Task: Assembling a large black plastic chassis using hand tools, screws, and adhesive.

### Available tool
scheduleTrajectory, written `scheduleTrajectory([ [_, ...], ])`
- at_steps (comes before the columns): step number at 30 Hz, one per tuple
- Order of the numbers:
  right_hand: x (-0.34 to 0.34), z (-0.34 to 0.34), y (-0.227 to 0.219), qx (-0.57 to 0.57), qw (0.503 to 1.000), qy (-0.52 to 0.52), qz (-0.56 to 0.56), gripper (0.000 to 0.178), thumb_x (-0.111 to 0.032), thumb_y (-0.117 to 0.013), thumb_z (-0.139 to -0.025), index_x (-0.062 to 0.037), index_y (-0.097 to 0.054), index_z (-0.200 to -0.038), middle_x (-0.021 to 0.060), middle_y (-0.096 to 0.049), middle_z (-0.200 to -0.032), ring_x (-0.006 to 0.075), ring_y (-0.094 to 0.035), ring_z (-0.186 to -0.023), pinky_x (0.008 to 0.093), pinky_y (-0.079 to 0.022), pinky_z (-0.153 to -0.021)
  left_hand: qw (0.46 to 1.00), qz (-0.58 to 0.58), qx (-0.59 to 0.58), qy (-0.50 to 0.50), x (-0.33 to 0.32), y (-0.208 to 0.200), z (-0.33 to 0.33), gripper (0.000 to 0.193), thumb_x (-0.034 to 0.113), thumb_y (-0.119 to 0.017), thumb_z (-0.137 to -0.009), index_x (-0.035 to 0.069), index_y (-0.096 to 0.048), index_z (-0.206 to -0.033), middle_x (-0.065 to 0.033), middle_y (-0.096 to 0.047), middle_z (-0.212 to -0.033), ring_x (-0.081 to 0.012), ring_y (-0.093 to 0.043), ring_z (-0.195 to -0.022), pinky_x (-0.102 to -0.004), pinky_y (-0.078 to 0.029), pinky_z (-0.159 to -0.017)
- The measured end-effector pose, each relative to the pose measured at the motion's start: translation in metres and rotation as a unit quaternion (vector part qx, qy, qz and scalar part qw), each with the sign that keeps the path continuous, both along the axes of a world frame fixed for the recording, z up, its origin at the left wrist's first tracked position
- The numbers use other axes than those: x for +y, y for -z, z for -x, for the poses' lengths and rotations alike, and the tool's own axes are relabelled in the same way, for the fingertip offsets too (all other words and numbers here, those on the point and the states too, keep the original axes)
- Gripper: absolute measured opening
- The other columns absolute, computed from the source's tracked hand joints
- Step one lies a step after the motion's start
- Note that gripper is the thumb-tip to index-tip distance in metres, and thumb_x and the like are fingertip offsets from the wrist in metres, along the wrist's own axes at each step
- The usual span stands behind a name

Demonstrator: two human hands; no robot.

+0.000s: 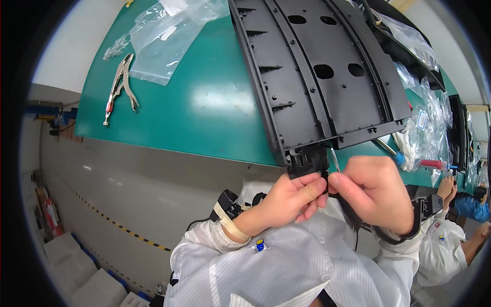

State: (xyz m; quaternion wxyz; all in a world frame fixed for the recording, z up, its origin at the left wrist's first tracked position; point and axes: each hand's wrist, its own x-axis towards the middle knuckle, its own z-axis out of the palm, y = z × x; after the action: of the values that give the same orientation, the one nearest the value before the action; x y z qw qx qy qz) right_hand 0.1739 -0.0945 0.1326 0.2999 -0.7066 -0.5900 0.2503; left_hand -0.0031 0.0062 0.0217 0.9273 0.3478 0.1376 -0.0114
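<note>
Black bracket (305, 161) sits at the black panel's (299, 97) near corner, beyond the green table's (204, 130) edge, leaving finger room; left hand (292, 198) pinches it, apparently for steadiness; right hand (377, 188) grips a slim metal rod (335, 159) alongside.

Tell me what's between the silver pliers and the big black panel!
In the head view, the lower end of a clear plastic bag lies by the pliers, then green tabletop reaches across to the panel.

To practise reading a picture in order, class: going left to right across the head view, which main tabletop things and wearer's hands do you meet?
Locking pliers → clear plastic bag → wearer's left hand → wearer's right hand → red tube with blue tip.
</note>
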Motion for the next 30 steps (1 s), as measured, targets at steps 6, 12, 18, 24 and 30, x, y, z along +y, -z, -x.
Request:
scheduleTrajectory([
  [6,0.015,0.012,0.001,-0.024,0.995,0.091,-0.031,0.012,-0.007,-0.076,-0.090,0.0014,-0.068,-0.087,0.0129,-0.065,-0.073,0.0280,-0.063,-0.058,0.0367,-0.048,-0.053,1.000,-0.004,0.016,-0.007,0.000,0.003,-0.001,0.039,0.038,-0.059,-0.111,0.002,-0.070,-0.118,0.0004,-0.065,-0.082,-0.0054,-0.056,-0.057,-0.0224,-0.041,-0.047],
  [12,0.016,0.024,0.001,-0.103,0.980,0.135,-0.107,0.012,0.001,-0.077,-0.087,0.0015,-0.068,-0.096,0.0119,-0.065,-0.074,0.0263,-0.065,-0.059,0.0346,-0.050,-0.053,0.999,0.019,0.011,-0.035,0.000,0.005,-0.004,0.034,0.033,-0.064,-0.109,0.001,-0.070,-0.116,0.0003,-0.065,-0.082,-0.0053,-0.056,-0.057,-0.0225,-0.042,-0.048],
  [18,0.018,-0.008,-0.008,-0.216,0.960,-0.009,-0.179,0.031,0.007,-0.078,-0.076,0.0034,-0.072,-0.106,0.0103,-0.065,-0.080,0.0271,-0.062,-0.065,0.0378,-0.050,-0.058,0.999,-0.002,0.037,-0.008,0.006,-0.001,-0.003,0.032,0.031,-0.064,-0.108,0.000,-0.071,-0.113,0.0004,-0.065,-0.081,-0.0052,-0.056,-0.056,-0.0229,-0.042,-0.048],
  [24,0.012,-0.024,0.013,-0.295,0.922,-0.052,-0.245,0.042,0.000,-0.070,-0.062,0.0059,-0.072,-0.103,0.0125,-0.068,-0.088,0.0282,-0.065,-0.071,0.0380,-0.052,-0.061,0.999,-0.011,0.039,-0.005,0.002,0.001,-0.002,0.032,0.033,-0.059,-0.110,0.003,-0.071,-0.113,-0.0002,-0.065,-0.078,-0.0067,-0.053,-0.054,-0.0227,-0.038,-0.046],
  [30,0.017,-0.024,0.012,-0.320,0.909,-0.073,-0.259,0.039,-0.006,-0.069,-0.062,0.0045,-0.073,-0.098,0.0118,-0.069,-0.089,0.0271,-0.067,-0.074,0.0383,-0.053,-0.062,0.999,0.005,0.034,-0.009,0.005,0.001,-0.002,0.033,0.030,-0.064,-0.109,-0.002,-0.071,-0.110,0.0000,-0.065,-0.079,-0.0052,-0.055,-0.055,-0.0228,-0.041,-0.048],
])
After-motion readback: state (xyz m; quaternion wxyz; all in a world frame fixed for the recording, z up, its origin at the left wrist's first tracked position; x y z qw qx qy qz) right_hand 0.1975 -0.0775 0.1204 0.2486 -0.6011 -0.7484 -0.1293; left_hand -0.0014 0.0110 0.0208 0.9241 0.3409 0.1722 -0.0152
